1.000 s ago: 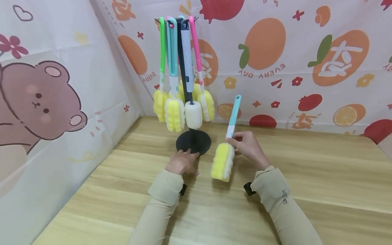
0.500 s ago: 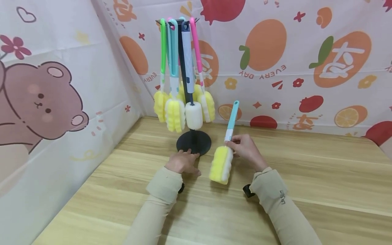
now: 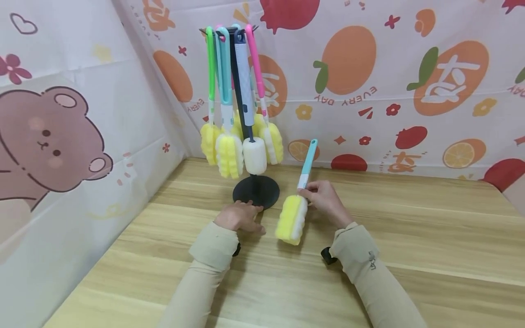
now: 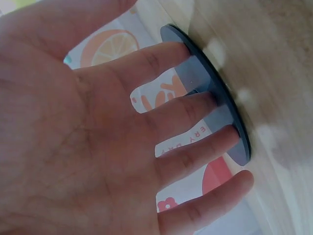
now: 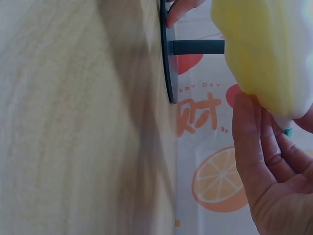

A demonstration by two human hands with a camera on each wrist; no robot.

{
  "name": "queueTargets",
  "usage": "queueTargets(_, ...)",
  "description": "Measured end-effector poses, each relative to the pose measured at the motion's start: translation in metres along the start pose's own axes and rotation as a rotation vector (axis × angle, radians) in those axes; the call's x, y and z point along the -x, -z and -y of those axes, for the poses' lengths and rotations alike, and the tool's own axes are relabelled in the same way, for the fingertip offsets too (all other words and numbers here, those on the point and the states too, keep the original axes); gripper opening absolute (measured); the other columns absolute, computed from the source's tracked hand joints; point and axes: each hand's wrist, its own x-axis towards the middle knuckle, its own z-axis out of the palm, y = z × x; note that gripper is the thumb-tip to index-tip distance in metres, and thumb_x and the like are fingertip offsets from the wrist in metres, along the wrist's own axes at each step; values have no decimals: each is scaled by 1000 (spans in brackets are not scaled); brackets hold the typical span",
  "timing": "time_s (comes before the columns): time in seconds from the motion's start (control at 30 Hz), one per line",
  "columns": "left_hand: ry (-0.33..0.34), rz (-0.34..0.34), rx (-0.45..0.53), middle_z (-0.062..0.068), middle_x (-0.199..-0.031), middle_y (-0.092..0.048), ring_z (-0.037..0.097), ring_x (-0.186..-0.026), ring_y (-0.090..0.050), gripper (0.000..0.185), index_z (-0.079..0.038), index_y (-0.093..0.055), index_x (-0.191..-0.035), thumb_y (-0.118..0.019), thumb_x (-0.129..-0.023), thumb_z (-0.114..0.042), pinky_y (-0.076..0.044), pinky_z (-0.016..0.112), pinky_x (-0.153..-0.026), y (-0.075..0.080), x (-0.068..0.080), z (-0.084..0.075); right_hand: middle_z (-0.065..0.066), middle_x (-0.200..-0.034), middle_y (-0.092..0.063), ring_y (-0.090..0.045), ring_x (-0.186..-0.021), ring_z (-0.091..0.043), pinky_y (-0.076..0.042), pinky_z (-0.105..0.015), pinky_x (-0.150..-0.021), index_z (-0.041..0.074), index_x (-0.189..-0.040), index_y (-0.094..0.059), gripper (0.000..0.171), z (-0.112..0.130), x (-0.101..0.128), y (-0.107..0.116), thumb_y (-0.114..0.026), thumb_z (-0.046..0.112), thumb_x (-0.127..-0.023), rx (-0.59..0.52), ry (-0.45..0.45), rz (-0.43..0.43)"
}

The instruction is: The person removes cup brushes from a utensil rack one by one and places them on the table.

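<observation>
Rack (image 3: 242,82) is loaded with sponge brushes hanging off its top. Left hand (image 3: 238,216) has its grip spread, fingertips on the black base (image 3: 256,191). Just right of it, right hand (image 3: 324,202) pinches a teal-handled sponge brush (image 3: 297,200), tilted, its sponge end low over the worktop (image 3: 410,237).

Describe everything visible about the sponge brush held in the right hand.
The sponge brush has a ribbed yellow and white foam head, a white neck and a slim teal plastic handle with a hanging hole at its tip. It is tilted, head down toward the person and handle pointing up and away, and appears held above the wooden table, just right of the black stand base. The right hand pinches it at the neck, just above the foam.
</observation>
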Motion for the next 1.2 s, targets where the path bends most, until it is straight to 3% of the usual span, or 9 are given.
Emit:
queueTargets(0.37,26,-2,-31,18,-161,-33,42,-146,-30,67,-19,-43,-156,-64,-99,-47,-34,60,-110,-3,-2,-2,-10,-95,-66,-57,-79,-16,-54,-38,-76,-6,-103,-70,22,-7,0,-4,-65,15,-101,30,-44,68)
queueTargets(0.63,39,0,-48,16,-161,-33,41,-146,-31,66,-20,-43,-157,-63,-99,-48,-34,62,-108,-2,-2,-2,-5,-77,-58,-50,-62,-16,-45,-27,-58,-6,-102,-69,22,-10,-2,-6,-64,16,-101,40,-83,96)
queueTargets(0.83,37,-8,-57,16,-161,-34,40,-146,-30,65,-20,-43,-156,-61,-100,-47,-34,60,-110,-2,-2,-3,-4,-71,-54,-45,-55,-11,-40,-22,-51,-6,-102,-67,22,-12,-3,-9,-62,15,-102,37,-95,152)
queueTargets(1.2,35,-28,-49,18,-160,-34,41,-146,-30,64,-19,-45,-155,-62,-100,-45,-31,59,-112,-3,-3,-3,-7,-75,-60,-53,-50,-9,-48,-19,-47,-9,-104,-66,22,-16,-3,-13,-60,12,-103,56,-131,262)
